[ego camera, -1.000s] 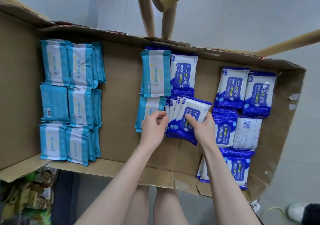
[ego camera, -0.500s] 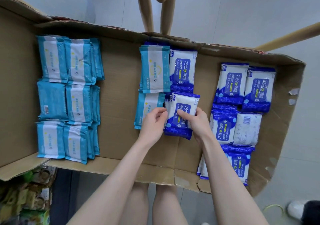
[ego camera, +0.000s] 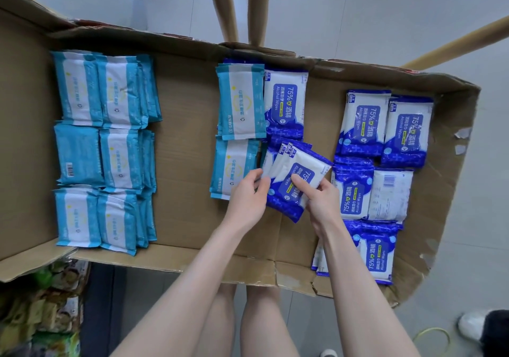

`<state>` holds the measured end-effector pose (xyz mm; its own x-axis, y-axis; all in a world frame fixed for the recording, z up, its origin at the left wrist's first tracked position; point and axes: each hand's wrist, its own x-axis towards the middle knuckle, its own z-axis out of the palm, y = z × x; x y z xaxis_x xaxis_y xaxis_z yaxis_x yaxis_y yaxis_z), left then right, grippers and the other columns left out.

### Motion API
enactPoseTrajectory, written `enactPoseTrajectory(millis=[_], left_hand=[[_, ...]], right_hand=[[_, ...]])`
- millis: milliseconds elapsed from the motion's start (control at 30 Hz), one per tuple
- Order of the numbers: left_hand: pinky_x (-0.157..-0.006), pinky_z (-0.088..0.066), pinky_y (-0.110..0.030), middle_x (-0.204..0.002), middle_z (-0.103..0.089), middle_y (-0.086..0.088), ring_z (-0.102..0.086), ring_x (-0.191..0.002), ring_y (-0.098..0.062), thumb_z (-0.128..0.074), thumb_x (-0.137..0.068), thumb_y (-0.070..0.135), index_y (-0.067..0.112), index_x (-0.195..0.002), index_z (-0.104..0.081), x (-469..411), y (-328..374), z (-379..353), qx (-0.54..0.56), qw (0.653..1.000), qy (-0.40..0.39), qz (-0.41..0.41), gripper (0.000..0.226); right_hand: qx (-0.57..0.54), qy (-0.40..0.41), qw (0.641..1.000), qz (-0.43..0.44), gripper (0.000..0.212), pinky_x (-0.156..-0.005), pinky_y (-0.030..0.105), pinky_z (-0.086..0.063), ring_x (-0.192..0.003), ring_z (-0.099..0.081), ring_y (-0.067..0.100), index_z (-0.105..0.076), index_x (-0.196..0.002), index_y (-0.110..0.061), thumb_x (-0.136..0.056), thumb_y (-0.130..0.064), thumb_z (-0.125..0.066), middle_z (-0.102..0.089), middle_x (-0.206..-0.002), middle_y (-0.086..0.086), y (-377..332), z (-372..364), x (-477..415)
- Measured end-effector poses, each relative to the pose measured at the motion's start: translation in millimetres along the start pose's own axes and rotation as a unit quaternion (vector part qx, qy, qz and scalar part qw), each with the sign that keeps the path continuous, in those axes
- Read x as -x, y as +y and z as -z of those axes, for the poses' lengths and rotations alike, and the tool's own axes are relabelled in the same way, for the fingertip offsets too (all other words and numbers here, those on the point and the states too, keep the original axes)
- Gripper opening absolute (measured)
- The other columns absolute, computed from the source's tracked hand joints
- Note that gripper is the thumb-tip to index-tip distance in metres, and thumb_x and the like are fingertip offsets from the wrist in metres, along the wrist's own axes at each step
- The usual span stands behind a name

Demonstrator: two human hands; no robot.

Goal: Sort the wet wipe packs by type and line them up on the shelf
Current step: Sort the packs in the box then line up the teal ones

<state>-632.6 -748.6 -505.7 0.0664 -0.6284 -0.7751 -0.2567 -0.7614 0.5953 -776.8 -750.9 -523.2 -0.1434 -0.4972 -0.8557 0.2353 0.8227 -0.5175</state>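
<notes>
The opened cardboard box [ego camera: 187, 164] holds two kinds of packs. At its left, six teal wipe packs [ego camera: 118, 92] show in three rows of two, one of them barcode side up, with more edges tucked behind. Mid-box lie two teal stacks [ego camera: 241, 103] beside one blue alcohol pack [ego camera: 286, 100]. At the right, five blue alcohol packs [ego camera: 363, 122] show full faces, one turned back up. Both hands grip a fan of blue packs [ego camera: 300, 172] with three top edges showing. The left hand [ego camera: 249, 194] pinches the fan's left edge. The right hand [ego camera: 321, 199] presses its thumb on the top face.
</notes>
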Motion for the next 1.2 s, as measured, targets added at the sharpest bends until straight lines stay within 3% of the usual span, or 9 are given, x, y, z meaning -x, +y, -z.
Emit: enactPoseTrajectory(millis=[133,200,267,333,467,700,833,1033,1200], left_hand=[[-0.067,-0.047,-0.006,-0.115,-0.056,0.005,-0.056,-0.090,0.001,-0.044,-0.100,0.028,0.009,-0.136,-0.042,0.1,7.8,-2.5,0.010,1.000,-0.022,0.018,0.041],[-0.080,-0.053,-0.022,-0.112,-0.059,0.002,-0.060,-0.097,-0.009,-0.046,-0.098,0.035,0.011,-0.133,-0.046,0.3,9.7,-0.4,0.026,0.999,-0.020,0.034,0.042],[-0.081,-0.054,-0.039,-0.093,-0.067,-0.003,-0.066,-0.089,-0.020,-0.050,-0.095,0.040,0.018,-0.100,-0.061,1.3,10.4,3.8,0.047,0.998,-0.034,0.023,0.025],[-0.075,-0.055,-0.039,-0.086,-0.070,-0.002,-0.069,-0.084,-0.021,-0.052,-0.094,0.041,0.015,-0.085,-0.058,6.6,14.8,8.4,0.069,0.996,-0.053,0.015,0.028],[-0.083,-0.056,-0.033,-0.113,-0.069,0.002,-0.068,-0.099,-0.015,-0.049,-0.095,0.042,0.023,-0.120,-0.054,25.2,19.8,15.0,0.157,0.981,-0.109,0.019,0.032],[-0.073,-0.055,-0.022,-0.107,-0.071,0.004,-0.069,-0.095,-0.012,-0.047,-0.097,0.028,0.022,-0.112,-0.058,49.8,10.8,34.9,0.155,0.984,-0.089,0.002,0.020],[-0.069,-0.048,-0.012,-0.096,-0.070,0.015,-0.067,-0.087,0.000,-0.042,-0.100,0.022,0.022,-0.105,-0.058,54.3,6.0,37.3,0.119,0.992,-0.013,-0.032,0.016],[-0.065,-0.048,-0.010,-0.100,-0.068,0.007,-0.066,-0.083,0.002,-0.040,-0.100,0.028,0.010,-0.113,-0.049,58.4,11.0,25.5,0.083,0.995,0.020,-0.055,0.024],[-0.075,-0.054,-0.027,-0.100,-0.068,0.010,-0.067,-0.087,-0.003,-0.066,-0.086,0.034,0.022,-0.102,-0.048,55.0,27.6,-12.5,0.054,0.997,-0.019,-0.057,0.027]], right_hand=[[-0.030,-0.020,0.999,-0.014,0.019,-0.071,0.032,-0.059,-0.087,-0.071,0.021,-0.065,-0.098,-0.011,-0.080,-0.008,-0.070,-0.074,-0.094,0.006,-2.1,7.4,6.7],[-0.048,-0.041,0.998,-0.025,0.025,-0.079,0.036,-0.059,-0.093,-0.070,0.025,-0.064,-0.103,-0.010,-0.079,-0.011,-0.069,-0.073,-0.100,0.008,-3.5,13.5,12.4],[-0.074,-0.076,0.993,-0.042,0.036,-0.087,0.041,-0.055,-0.101,-0.067,0.029,-0.061,-0.111,-0.007,-0.076,-0.014,-0.067,-0.070,-0.109,0.013,-6.3,18.7,20.1],[-0.094,-0.120,0.987,-0.056,0.042,-0.090,0.042,-0.054,-0.104,-0.065,0.030,-0.059,-0.117,-0.005,-0.077,-0.014,-0.064,-0.067,-0.115,0.016,-9.5,21.2,28.3],[-0.082,-0.155,0.983,-0.056,0.045,-0.088,0.041,-0.055,-0.102,-0.066,0.027,-0.058,-0.121,-0.004,-0.078,-0.016,-0.064,-0.068,-0.115,0.014,-16.9,17.5,43.0],[-0.112,-0.145,0.980,-0.083,0.044,-0.076,0.038,-0.059,-0.094,-0.069,0.027,-0.056,-0.120,-0.004,-0.078,-0.013,-0.064,-0.069,-0.111,0.016,-13.2,16.7,72.6],[-0.162,-0.096,0.980,-0.067,0.047,-0.078,0.042,-0.058,-0.097,-0.069,0.029,-0.054,-0.123,-0.005,-0.078,-0.011,-0.064,-0.068,-0.112,0.017,-5.6,13.3,75.7],[-0.161,-0.025,0.986,-0.035,0.036,-0.067,0.037,-0.060,-0.089,-0.071,0.023,-0.054,-0.122,-0.008,-0.087,-0.008,-0.060,-0.072,-0.104,0.010,-8.5,32.6,82.9],[-0.125,0.030,0.992,-0.011,0.040,-0.080,0.046,-0.057,-0.096,-0.069,0.027,-0.051,-0.125,-0.012,-0.087,-0.013,-0.062,-0.069,-0.111,0.009,-24.6,68.5,83.3]])
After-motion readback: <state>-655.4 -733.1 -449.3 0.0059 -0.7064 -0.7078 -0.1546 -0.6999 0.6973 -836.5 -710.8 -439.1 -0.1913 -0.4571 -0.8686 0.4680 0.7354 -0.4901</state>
